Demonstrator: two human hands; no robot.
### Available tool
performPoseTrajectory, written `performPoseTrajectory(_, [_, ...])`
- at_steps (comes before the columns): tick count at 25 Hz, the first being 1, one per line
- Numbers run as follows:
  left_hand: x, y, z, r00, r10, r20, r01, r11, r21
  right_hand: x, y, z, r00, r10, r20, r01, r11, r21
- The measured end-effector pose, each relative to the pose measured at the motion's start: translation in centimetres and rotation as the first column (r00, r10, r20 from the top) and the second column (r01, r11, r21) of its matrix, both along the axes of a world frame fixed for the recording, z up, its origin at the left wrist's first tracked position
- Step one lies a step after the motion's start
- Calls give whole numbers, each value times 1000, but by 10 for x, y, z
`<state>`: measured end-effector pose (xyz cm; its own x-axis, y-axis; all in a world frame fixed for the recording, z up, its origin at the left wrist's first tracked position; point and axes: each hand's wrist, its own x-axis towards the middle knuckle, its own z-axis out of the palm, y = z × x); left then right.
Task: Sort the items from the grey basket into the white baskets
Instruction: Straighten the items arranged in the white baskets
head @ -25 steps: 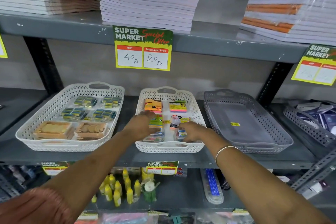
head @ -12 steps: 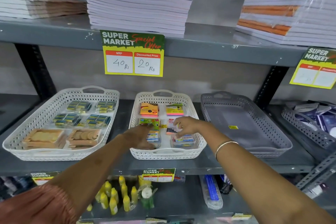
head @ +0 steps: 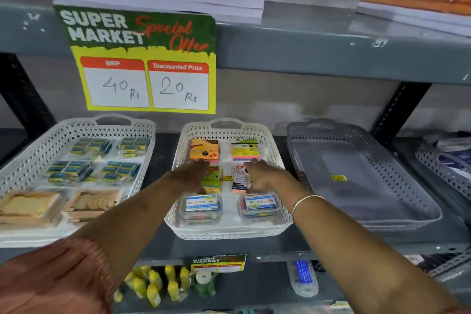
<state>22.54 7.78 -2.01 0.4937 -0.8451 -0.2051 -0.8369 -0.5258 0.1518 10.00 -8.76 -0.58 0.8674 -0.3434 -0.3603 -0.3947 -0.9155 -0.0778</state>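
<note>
Grey metal shelf [head: 331, 245], price sign [head: 142, 58] above. My left hand [head: 190, 177] and right hand [head: 265, 176] lie flat, unclenched, over middle white basket [head: 226, 233]; grey basket [head: 356, 176] beside.

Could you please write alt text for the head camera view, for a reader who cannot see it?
Both hands, left hand and right hand, rest palm-down on packets in the middle white basket on a grey shelf. The grey basket to its right holds no items; another white basket, left, holds sorted packs.
</note>
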Motion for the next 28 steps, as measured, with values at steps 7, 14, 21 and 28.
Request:
performPoseTrajectory(7, [7,-7,0,998,-31,-49,32,999,30,3,-9,2,999,48,21,-49,999,20])
performPoseTrajectory(14, [-1,-2,9,999,-32,-15,32,999,28,6,-11,3,998,62,-20,-62,998,5])
performPoseTrajectory(21, [-9,12,35,997,69,31,-66,996,-62,-3,-9,6,998,59,7,-59,997,-50])
performPoseTrajectory(28, [-26,22,41,994,93,51,-88,991,-97,-2,-12,2,995,89,51,-88,996,-34])
